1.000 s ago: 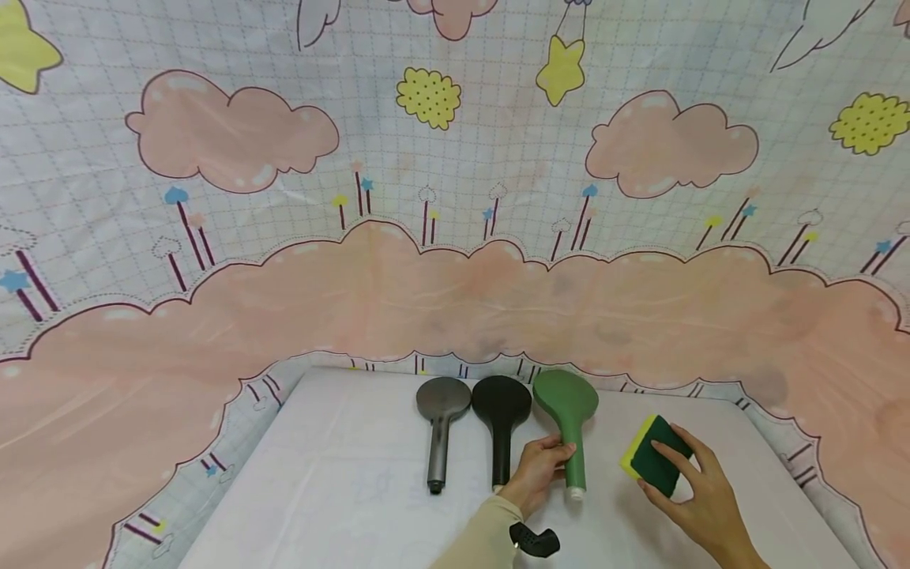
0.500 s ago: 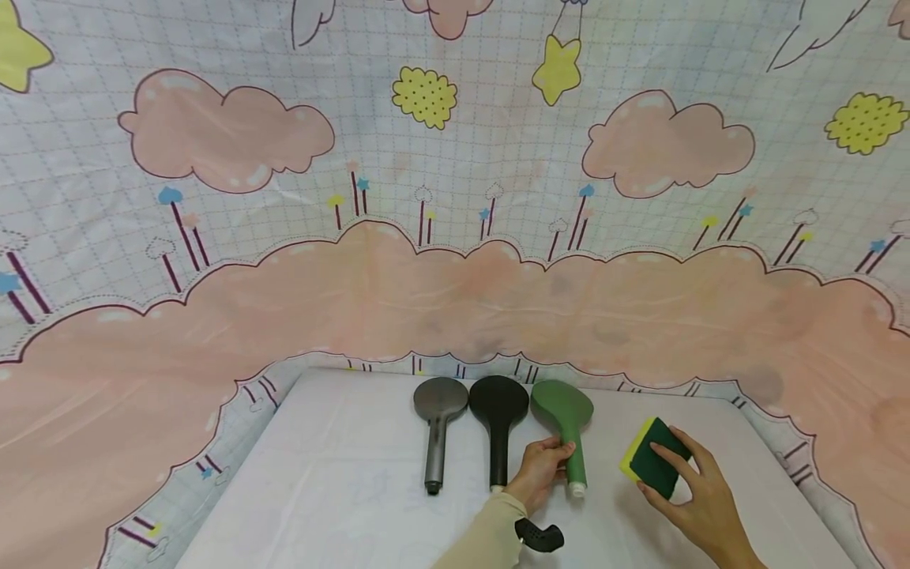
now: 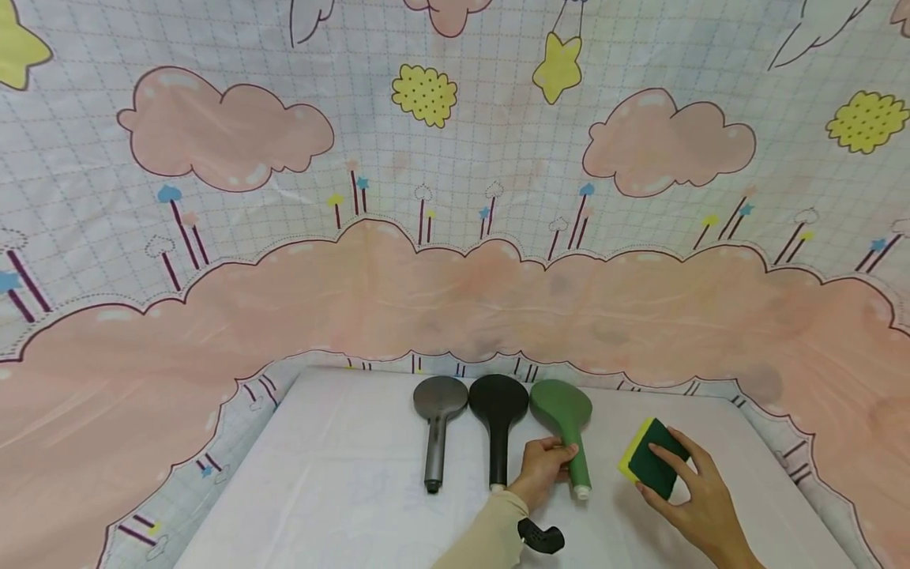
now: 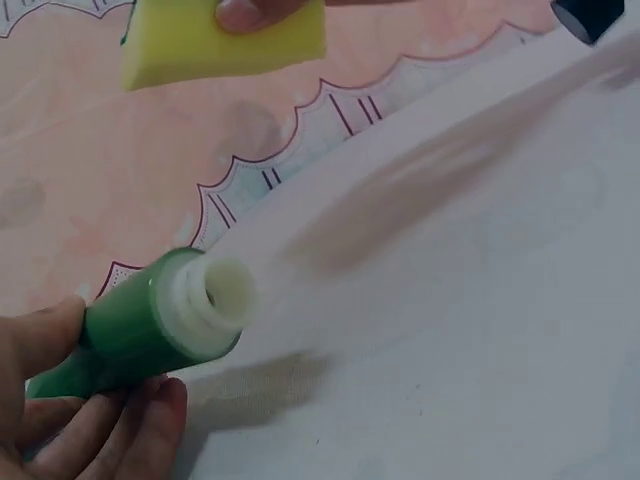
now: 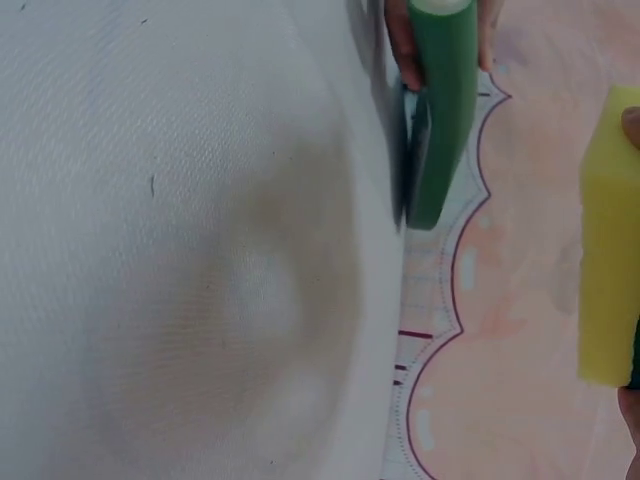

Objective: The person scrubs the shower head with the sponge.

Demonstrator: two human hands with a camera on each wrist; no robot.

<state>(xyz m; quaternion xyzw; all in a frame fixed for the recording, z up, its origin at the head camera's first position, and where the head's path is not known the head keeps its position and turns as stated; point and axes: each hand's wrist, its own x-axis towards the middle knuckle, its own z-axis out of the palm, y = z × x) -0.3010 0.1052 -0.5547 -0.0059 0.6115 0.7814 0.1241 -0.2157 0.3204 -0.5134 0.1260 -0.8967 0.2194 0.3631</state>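
My left hand [image 3: 542, 468] grips a green shower head [image 3: 560, 403] by its handle, the round head pointing away towards the back edge of the table. In the left wrist view the hollow white connector [image 4: 222, 295] at the handle's end faces the camera, and thumb and fingers wrap the green handle [image 4: 130, 330]. On the right, my right hand [image 3: 704, 502] pinches a sponge [image 3: 654, 458] between thumb and fingertips, raised over the table. It has a yellow foam body [image 5: 610, 260] and a dark green scouring side. The sponge and the green shower head are apart.
Left of the green shower head lie a black shower head [image 3: 499, 403] and a grey shower head [image 3: 440, 403], side by side with handles towards me. The white table [image 3: 320, 474] ends at a patterned cloth backdrop [image 3: 455, 300]. A black piece [image 3: 542, 537] sits at the left wrist.
The green shower head's round end has come lower and nearer, and its handle end has swung slightly right. The right hand with the sponge has barely moved.
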